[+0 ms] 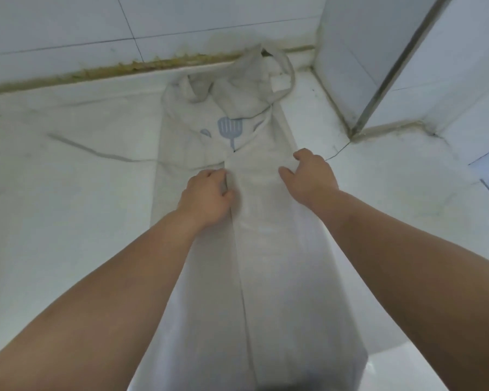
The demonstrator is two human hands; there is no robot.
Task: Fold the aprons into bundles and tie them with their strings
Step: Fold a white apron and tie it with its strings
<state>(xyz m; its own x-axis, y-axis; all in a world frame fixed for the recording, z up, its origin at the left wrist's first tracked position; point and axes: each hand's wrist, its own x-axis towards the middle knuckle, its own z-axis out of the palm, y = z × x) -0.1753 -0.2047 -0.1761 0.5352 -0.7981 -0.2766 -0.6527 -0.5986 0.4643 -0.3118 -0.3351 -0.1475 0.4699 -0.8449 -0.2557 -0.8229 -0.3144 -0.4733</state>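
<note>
The near end of the pale grey apron (280,277) runs toward the person and seems to hang over the near edge of the white countertop (68,215). The apron lies lengthwise down the middle of the counter. Its two long sides are folded in, and their edges meet along a line that runs from near to far.

Midway along, both hands are on the cloth. The left hand (206,193) sits at that central line, fingers curled and thumb tucked in, pinching the edge of the folded-in flap. The right hand (311,176) is on the right fold with its thumb spread and fingers bent down at the outer edge. I cannot tell whether it grips the cloth or only presses it.

Just beyond the hands the flaps part and show a blue spatula print (230,128). Farther still the bib is bunched, and the neck loop (290,71) lies against the tiled wall (68,24). One waist string (96,150) trails off to the left across the counter.

The step in hand looks like the lengthwise fold, with the flaps being squared up. The next move probably calls for flattening the rumpled far end and then rolling or folding the strip end to end. The left string needs to stay free and within reach for the tying.
</note>
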